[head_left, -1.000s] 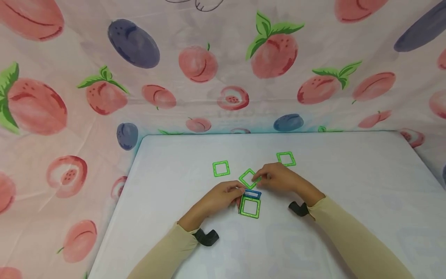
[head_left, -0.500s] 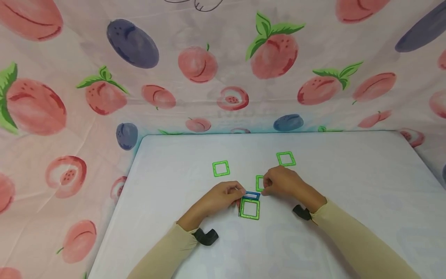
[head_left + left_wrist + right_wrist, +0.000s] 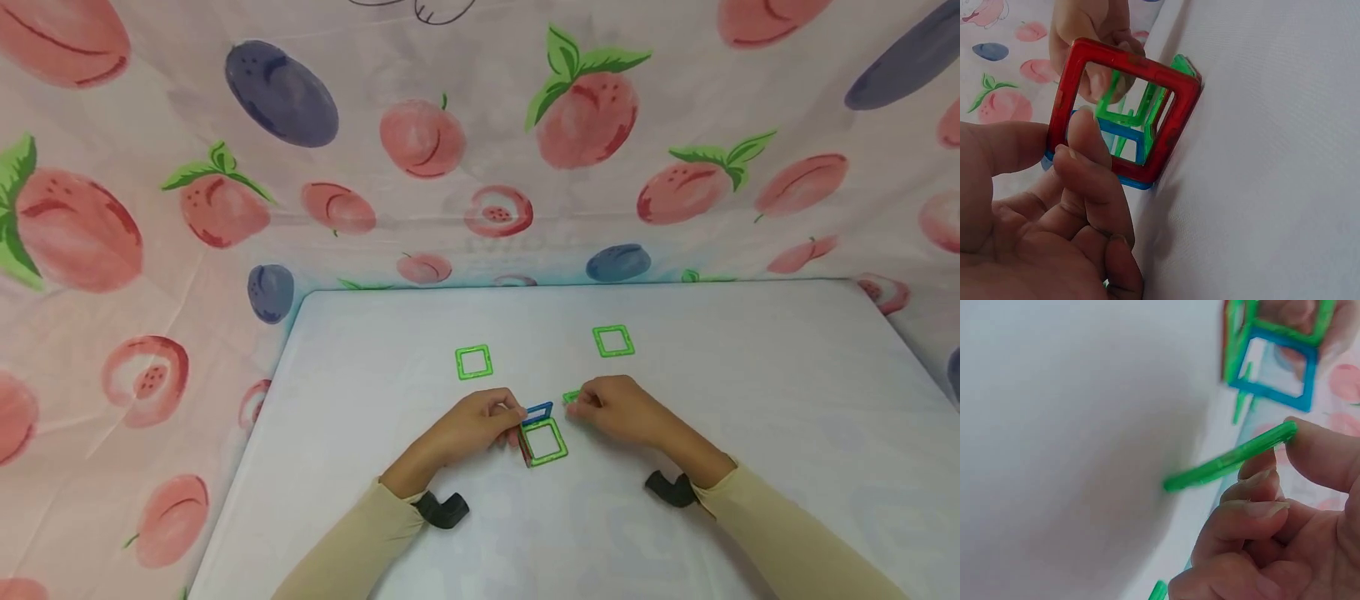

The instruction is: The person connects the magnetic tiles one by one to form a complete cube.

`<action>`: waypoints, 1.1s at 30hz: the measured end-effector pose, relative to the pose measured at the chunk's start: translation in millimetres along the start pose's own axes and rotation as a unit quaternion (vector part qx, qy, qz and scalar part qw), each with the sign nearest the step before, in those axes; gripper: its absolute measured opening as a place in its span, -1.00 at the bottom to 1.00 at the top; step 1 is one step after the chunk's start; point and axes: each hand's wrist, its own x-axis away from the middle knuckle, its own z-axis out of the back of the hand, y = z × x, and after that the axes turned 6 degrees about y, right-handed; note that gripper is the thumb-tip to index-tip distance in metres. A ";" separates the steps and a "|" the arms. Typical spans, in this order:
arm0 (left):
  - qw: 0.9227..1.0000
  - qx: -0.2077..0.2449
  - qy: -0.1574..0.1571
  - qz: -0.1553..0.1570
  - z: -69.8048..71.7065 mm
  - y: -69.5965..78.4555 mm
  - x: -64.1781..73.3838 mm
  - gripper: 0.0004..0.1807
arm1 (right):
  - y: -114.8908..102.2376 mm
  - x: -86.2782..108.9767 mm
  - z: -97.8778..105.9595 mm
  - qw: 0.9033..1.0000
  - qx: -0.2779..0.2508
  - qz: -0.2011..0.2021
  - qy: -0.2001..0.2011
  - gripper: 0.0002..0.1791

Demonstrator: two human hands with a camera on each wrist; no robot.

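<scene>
My left hand (image 3: 480,425) grips a small joined build of frame-shaped magnetic tiles at its left side. Thumb and fingers pinch the red square tile (image 3: 1138,64), seen face-on in the left wrist view. A blue tile (image 3: 1272,395) and a green tile (image 3: 549,459) join it at the edges, forming part of a box. To the right, my right hand (image 3: 622,407) pinches a separate green magnetic tile (image 3: 1229,464) between thumb and fingers, its edge facing the right wrist camera. A short space separates this tile from the build; the hand hides most of it in the head view.
Two loose green square tiles lie flat on the white table, one at back left (image 3: 474,362) and another at back right (image 3: 613,341). A fruit-printed cloth (image 3: 345,242) rises behind the table (image 3: 375,350) and along its left side.
My right hand has drawn the green tile from behind the build toward the right and tilted it. In my left hand, the build has turned slightly, while that hand stays almost in place.
</scene>
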 end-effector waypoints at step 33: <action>0.999 0.012 -0.027 -0.018 -3.6 -2.9 -0.7 -0.77 | -16.3 5.7 -5.8 0.997 -0.046 0.053 0.008 -0.86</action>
